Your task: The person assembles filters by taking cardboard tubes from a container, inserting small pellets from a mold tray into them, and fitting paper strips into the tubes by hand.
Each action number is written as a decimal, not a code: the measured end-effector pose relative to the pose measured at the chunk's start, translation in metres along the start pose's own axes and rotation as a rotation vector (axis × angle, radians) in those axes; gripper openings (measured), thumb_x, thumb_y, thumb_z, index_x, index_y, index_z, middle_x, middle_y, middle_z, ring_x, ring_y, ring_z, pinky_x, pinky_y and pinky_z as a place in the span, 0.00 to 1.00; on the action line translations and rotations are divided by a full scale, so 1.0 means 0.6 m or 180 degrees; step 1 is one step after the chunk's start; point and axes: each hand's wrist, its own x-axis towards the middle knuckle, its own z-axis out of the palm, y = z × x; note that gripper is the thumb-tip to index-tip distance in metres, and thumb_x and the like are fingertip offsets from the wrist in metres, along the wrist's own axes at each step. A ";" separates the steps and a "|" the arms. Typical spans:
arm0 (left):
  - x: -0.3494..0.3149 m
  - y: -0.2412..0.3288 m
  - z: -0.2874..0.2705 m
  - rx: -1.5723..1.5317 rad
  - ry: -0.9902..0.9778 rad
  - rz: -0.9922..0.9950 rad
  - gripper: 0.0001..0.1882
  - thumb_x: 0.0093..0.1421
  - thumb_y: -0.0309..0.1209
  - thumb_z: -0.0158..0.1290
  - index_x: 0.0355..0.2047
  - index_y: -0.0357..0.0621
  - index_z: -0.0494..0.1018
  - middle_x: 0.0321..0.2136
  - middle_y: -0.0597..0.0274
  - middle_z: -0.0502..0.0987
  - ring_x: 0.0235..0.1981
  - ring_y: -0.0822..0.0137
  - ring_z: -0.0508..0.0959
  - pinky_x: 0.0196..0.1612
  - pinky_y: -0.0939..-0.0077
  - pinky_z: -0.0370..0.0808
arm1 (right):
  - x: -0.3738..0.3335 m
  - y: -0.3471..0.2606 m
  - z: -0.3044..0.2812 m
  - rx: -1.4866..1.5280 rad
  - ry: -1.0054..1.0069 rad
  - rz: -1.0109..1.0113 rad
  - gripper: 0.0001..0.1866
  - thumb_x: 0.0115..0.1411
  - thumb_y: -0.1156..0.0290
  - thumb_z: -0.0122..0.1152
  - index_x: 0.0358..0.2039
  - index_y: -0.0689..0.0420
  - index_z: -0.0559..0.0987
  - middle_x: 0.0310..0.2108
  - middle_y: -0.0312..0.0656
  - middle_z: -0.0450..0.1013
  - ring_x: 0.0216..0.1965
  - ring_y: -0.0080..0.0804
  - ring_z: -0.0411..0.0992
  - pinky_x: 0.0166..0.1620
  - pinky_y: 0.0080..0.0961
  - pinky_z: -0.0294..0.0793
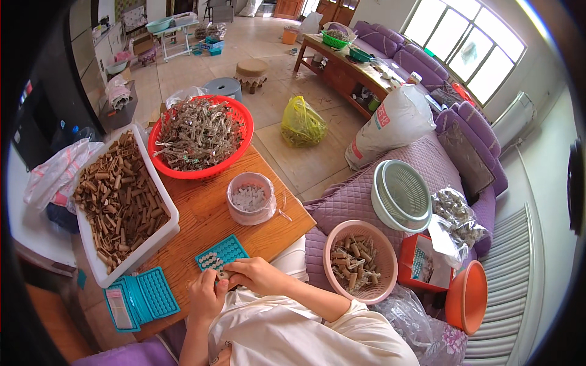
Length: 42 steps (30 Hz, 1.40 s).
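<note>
My left hand (207, 294) and my right hand (261, 274) meet just above the table's near edge. Their fingers are closed around a small piece that they mostly hide; I cannot make out its kind. Touching or just beyond my fingertips lies a teal tray with round wells (229, 247), and small pale round pieces (211, 261) sit in part of it. Farther off stands a round whitish tub (251, 218) holding small white pieces. On the left a white bin (173, 227) is heaped with short brown tubes (122, 198). More teal trays (157, 294) lie at the near left corner.
A red basket (247, 116) of silvery, stringy bundles stands at the wooden table's (278, 213) far end. To my right, a pink basket (329, 262) holds brown tubes with stringy bits, beside pale green baskets (381, 204), a red box (406, 268) and an orange basin (473, 299).
</note>
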 end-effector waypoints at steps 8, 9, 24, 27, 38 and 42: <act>0.018 0.030 0.019 -0.0047 0.0028 -0.0100 0.17 0.53 0.45 0.47 0.30 0.43 0.66 0.19 0.56 0.71 0.20 0.55 0.73 0.21 0.65 0.69 | -0.050 0.006 -0.044 0.0694 0.0333 0.1260 0.16 0.48 0.82 0.54 0.40 0.60 0.71 0.34 0.38 0.72 0.33 0.23 0.69 0.35 0.20 0.70; 0.021 0.033 0.009 -0.0067 -0.0185 -0.0151 0.18 0.52 0.45 0.49 0.33 0.43 0.67 0.19 0.57 0.72 0.21 0.58 0.74 0.21 0.68 0.70 | -0.073 0.013 -0.069 0.0661 0.0654 0.1227 0.18 0.48 0.84 0.51 0.42 0.59 0.71 0.35 0.37 0.71 0.33 0.22 0.69 0.36 0.17 0.69; 0.007 -0.097 -0.146 -0.0360 0.1031 -0.1319 0.08 0.53 0.28 0.51 0.33 0.39 0.69 0.24 0.58 0.75 0.23 0.69 0.75 0.24 0.81 0.69 | 0.032 0.051 -0.201 -0.1755 0.0452 0.0591 0.07 0.47 0.79 0.52 0.29 0.63 0.73 0.24 0.49 0.70 0.26 0.45 0.70 0.31 0.31 0.68; 0.015 -0.099 -0.141 -0.0301 0.1054 -0.1220 0.08 0.53 0.28 0.51 0.33 0.39 0.69 0.24 0.58 0.75 0.24 0.69 0.75 0.25 0.81 0.69 | 0.230 0.085 -0.148 -0.1665 0.0600 -0.0548 0.10 0.48 0.79 0.50 0.33 0.60 0.72 0.29 0.50 0.68 0.29 0.45 0.68 0.33 0.30 0.67; -0.038 -0.165 -0.198 -0.0354 0.1807 -0.1644 0.06 0.53 0.26 0.49 0.30 0.36 0.70 0.21 0.62 0.73 0.21 0.77 0.70 0.25 0.84 0.67 | 0.490 0.224 -0.129 -0.3503 -0.0540 -0.1042 0.10 0.45 0.71 0.57 0.31 0.47 0.75 0.46 0.34 0.64 0.53 0.37 0.54 0.51 0.60 0.44; -0.040 -0.190 -0.234 -0.0374 0.1946 -0.1797 0.06 0.53 0.26 0.50 0.31 0.36 0.70 0.21 0.64 0.74 0.21 0.78 0.69 0.26 0.85 0.66 | 0.508 0.202 -0.138 -0.1827 0.0433 -0.0225 0.08 0.48 0.70 0.57 0.31 0.52 0.75 0.30 0.40 0.72 0.34 0.37 0.70 0.43 0.34 0.63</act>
